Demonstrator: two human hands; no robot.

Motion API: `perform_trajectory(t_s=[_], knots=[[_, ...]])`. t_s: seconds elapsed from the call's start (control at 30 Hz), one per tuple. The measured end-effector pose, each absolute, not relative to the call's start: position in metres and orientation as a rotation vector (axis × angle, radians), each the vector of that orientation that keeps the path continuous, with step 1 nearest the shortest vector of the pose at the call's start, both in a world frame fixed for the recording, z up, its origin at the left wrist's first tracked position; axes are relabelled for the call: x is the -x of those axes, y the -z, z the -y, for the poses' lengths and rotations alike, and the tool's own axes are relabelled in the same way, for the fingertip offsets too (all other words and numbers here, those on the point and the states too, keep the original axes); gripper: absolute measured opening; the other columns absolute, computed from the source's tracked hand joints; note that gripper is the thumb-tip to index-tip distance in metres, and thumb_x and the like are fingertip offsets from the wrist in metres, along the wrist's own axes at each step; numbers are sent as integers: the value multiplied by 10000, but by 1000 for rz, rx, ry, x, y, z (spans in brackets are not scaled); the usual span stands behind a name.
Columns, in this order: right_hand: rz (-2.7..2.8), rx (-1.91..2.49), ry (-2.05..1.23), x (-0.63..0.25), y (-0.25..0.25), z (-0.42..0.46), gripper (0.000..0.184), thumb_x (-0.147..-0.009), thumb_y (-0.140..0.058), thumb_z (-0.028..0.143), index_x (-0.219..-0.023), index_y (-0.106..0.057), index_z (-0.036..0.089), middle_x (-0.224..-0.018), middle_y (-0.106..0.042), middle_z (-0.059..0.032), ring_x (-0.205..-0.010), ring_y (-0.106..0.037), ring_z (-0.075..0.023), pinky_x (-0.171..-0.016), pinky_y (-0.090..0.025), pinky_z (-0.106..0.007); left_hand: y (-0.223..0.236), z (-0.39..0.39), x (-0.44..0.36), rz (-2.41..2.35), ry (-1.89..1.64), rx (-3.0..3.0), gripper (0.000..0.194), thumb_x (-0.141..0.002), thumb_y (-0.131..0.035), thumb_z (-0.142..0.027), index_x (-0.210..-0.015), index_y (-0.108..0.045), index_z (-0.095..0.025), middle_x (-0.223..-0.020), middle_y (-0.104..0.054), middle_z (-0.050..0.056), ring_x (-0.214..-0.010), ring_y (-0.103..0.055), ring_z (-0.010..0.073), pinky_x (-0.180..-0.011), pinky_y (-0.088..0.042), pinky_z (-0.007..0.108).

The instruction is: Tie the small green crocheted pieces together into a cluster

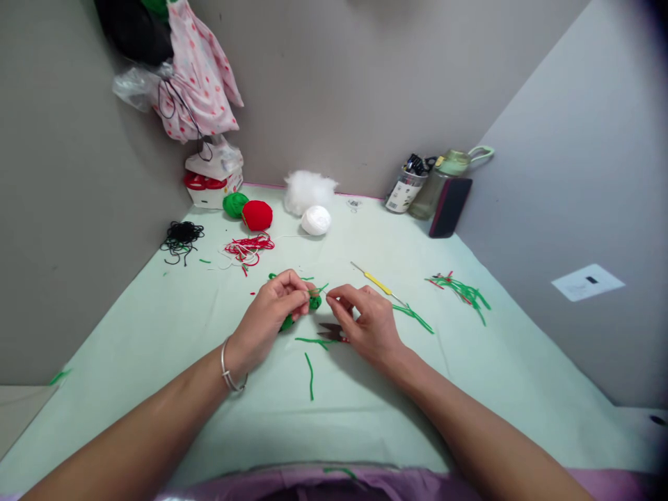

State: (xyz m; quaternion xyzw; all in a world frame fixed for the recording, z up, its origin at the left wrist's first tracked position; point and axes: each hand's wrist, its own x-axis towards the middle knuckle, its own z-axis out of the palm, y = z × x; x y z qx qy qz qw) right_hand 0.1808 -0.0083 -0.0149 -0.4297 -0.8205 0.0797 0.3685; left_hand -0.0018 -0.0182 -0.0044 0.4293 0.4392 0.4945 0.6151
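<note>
My left hand (279,299), with a bangle at the wrist, is closed in a pinch on green yarn (319,289). Behind and below its fingers shows a dark green yarn piece (315,303), partly hidden by the hand. Just to the right, my right hand (365,316) pinches thumb and forefinger together near the yarn's end; what it holds is too small to make out. Under the right hand lie small scissors (330,331), their blades pointing left and their handles mostly covered. Cut green strands (312,376) lie on the table in front of the hands.
A yellow-handled crochet hook (376,282) lies right of centre, near green strands (462,291). Red (257,216), green (236,205) and white (316,220) yarn balls stand at the back, with white stuffing (309,191). A phone (451,207) leans against a bottle (425,195).
</note>
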Motion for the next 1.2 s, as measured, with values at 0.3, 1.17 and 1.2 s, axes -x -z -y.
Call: perform_trajectory(t_s=[0.3,1.17,1.2], knots=[[2073,1213,-297,-181,11,9,126,-943,-583,238,-909,-704,223,-598,-662,27,-538,-512,-133,-680,-410,-272,0,17,8,-817,-1077,-813,74,-784,-576,-181,-740,-518,-182,-692,-547,-16,-551,-415,85,-544,-313,225],[1682,1094,-884,-189,-12,3,125,-845,-700,277,-750,-699,197,-731,-684,-14,-702,-580,-153,-692,-469,-287,13,20,-2,-1137,-1038,-1353,473,-813,-697,-283,-1271,-594,-224,-893,-635,-1,-652,-491,112,-602,-397,250],[1652,1090,-919,-190,-13,3,131,-841,-710,289,-749,-700,197,-729,-679,-15,-704,-577,-153,-691,-468,-289,13,20,-2,-1140,-1021,-1366,449,-810,-701,-287,-1246,-610,-225,-888,-636,-5,-633,-476,108,-592,-391,250]])
